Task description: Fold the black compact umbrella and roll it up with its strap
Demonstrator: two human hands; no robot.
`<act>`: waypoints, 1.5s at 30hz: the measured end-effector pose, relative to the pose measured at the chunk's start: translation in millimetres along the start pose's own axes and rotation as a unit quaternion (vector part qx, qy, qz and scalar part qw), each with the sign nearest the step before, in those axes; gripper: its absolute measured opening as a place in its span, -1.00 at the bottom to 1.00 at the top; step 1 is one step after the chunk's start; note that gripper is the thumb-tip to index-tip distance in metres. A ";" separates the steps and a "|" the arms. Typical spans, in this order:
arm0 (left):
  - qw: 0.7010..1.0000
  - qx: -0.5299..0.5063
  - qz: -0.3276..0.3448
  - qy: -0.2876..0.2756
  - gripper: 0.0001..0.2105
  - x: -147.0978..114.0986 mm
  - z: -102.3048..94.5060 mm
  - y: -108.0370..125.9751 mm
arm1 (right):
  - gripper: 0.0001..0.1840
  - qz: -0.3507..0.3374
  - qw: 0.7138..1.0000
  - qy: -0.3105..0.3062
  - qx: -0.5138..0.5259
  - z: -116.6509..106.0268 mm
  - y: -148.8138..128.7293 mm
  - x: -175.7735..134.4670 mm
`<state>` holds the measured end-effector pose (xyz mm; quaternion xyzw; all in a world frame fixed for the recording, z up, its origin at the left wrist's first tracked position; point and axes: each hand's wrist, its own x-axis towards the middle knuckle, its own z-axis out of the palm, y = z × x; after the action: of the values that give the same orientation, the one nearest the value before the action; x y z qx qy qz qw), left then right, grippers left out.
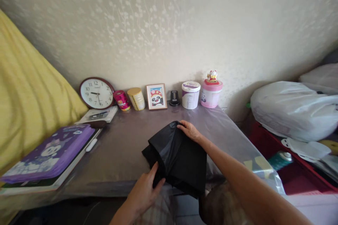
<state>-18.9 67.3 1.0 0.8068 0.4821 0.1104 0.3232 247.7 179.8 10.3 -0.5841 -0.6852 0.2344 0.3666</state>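
Observation:
A folded black bag (187,161), thin and creased, is held over the front edge of the table. It looks soft, with loose flaps on its left side and a lower part hanging past the edge. My right hand (190,131) is closed on its upper edge, thumb and fingers pinching the material. Lower down, my left hand (146,188) grips the left side near the front, thumb and forefinger on either side of a fold. Some of its fingertips are hidden by the black material. Nothing shows inside the bag.
Along the wall stand a round clock (96,93), a pink can (121,100), a yellow-lidded tub (136,99), a panda picture frame (156,97) and two tubs (190,95). A purple folder (50,153) lies left. White plastic bags (293,109) sit right of the plastic-covered table (118,151).

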 end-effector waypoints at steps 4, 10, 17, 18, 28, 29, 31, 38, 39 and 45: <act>0.996 0.080 -0.025 -0.006 -0.45 -2.0 1.8 4.2 | -0.82 0.014 0.999 -0.008 -0.034 5.9 0.2 1.2; 0.990 0.127 -0.060 -0.013 -0.39 -4.2 2.8 7.3 | -0.81 0.034 0.997 -0.016 -0.074 11.6 -1.5 4.5; 0.995 0.057 -0.066 0.043 -0.23 -7.9 3.2 15.5 | -0.80 0.060 0.990 -0.033 -0.124 14.8 -5.8 7.0; 0.996 0.057 -0.053 0.044 -0.24 -8.4 2.9 16.6 | -0.81 0.063 0.989 -0.035 -0.131 14.9 -7.2 7.3; 0.991 0.129 0.039 0.009 -0.43 -6.1 2.8 10.6 | -0.85 0.074 0.980 -0.012 -0.186 19.9 -20.1 4.6; 0.991 0.125 0.038 0.013 -0.43 -5.9 3.1 9.9 | -0.82 0.070 0.979 -0.004 -0.189 19.1 -21.8 3.7; 0.993 0.116 0.035 0.016 -0.43 -6.0 3.9 9.1 | -0.75 0.064 0.978 0.018 -0.197 14.9 -27.1 0.8; 0.994 0.102 0.031 0.022 -0.43 -6.3 5.8 7.0 | -0.73 -0.211 0.956 -0.036 -0.199 -3.7 -41.3 -25.2; 0.994 0.100 0.030 0.024 -0.43 -6.2 5.8 6.7 | -0.72 -0.246 0.947 -0.063 -0.197 -3.0 -39.3 -27.9; 0.997 0.074 0.023 0.024 -0.44 -5.6 4.2 8.2 | -0.72 -0.178 0.948 -0.104 -0.242 4.9 -20.1 -15.1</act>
<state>-14.0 58.2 3.7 0.8363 0.4779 0.1014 0.2487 231.9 161.5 18.9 -0.4962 -0.8484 0.0522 0.1769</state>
